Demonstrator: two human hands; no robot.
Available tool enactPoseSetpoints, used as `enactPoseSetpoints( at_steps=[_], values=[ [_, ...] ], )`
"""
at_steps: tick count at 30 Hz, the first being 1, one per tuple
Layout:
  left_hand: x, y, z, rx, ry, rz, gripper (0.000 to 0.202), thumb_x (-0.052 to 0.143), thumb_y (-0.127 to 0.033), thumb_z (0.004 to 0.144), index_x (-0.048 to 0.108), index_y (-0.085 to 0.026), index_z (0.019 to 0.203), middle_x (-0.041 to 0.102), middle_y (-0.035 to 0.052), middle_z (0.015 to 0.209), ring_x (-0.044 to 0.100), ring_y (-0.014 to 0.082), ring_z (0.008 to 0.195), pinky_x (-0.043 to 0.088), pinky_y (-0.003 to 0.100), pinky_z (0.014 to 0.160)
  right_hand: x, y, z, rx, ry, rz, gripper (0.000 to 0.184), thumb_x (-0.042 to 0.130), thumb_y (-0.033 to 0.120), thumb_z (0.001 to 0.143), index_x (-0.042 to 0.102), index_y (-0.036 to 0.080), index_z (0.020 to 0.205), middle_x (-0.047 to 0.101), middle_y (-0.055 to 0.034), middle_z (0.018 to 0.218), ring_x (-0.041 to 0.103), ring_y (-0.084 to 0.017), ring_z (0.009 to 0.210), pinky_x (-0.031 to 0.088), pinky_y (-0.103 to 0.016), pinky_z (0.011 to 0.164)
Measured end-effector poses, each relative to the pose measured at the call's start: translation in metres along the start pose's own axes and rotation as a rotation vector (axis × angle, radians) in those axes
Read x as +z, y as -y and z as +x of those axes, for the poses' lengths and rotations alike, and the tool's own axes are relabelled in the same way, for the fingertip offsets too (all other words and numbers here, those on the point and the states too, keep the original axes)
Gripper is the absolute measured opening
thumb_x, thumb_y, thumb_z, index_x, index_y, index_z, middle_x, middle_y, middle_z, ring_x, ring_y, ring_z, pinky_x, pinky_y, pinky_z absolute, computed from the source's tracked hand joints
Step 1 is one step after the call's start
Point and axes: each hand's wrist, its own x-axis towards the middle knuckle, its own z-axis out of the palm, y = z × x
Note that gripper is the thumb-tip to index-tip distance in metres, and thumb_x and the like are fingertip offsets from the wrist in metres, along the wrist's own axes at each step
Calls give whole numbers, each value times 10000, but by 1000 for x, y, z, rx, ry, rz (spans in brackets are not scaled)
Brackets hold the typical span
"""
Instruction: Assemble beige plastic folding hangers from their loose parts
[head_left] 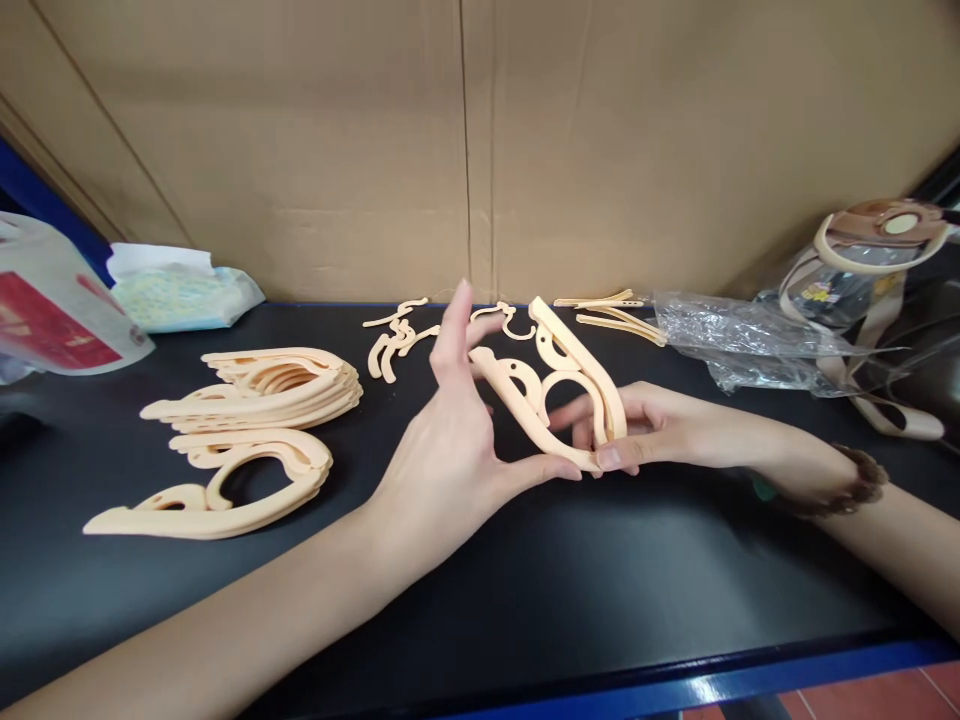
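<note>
Both hands hold a peach plastic hanger assembly [559, 385] above the middle of the black table [600, 580]. My left hand [461, 430] has its fingers up along one curved arm and its thumb under the joint. My right hand [645, 430] pinches the joint end from the right, thumb on top. The two curved arms fan upward in a V. A beaded bracelet [855, 480] circles my right wrist.
Stacked peach hanger pieces [262, 390] and a lower pile [225, 490] lie at left. Small hook parts [397, 345] and thin strips [615, 310] sit by the cardboard wall. Crumpled clear plastic [735, 335], a bottle [862, 260], a tissue pack [176, 290] and a bag [52, 320] flank the table.
</note>
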Motion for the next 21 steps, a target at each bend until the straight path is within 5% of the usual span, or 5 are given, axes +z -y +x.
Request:
enactPoseSetpoints(
  at_steps=[2,5,8,11,21],
  values=[
    [-7,-3,2,195,-39,223,1248,822,-516,646,-101,-398,1476,76,110,1591,304,392,1386,388,547,1049,-2,2,0,16,54,-86,235,622,339,880,681,136,983,560,9,747,462,-95,633,384,-225,557],
    [-15,-13,5,442,93,539,983,752,-486,751,135,-300,1494,62,104,1605,13,396,1458,170,622,1137,-1,2,-2,46,100,-169,269,619,393,876,691,134,890,559,9,721,475,-109,648,378,-242,595],
    [-18,-17,6,607,272,647,749,681,-388,841,295,-173,1446,294,103,1550,147,299,1461,47,516,1192,0,1,-3,50,118,-186,298,635,418,866,697,136,936,615,-5,789,527,-128,726,407,-252,677],
    [-17,-14,6,591,339,649,719,699,-392,827,386,-67,1386,513,127,1387,393,263,1331,58,428,1195,1,0,-4,49,130,-208,304,631,425,867,697,136,930,588,6,760,493,-117,695,380,-242,638],
    [-21,-8,9,488,303,655,777,764,-555,699,521,-95,1276,561,122,1162,507,277,1083,361,388,945,3,-5,-1,39,-7,-175,328,646,460,848,687,143,919,545,11,746,444,-108,664,349,-232,589]
  ],
)
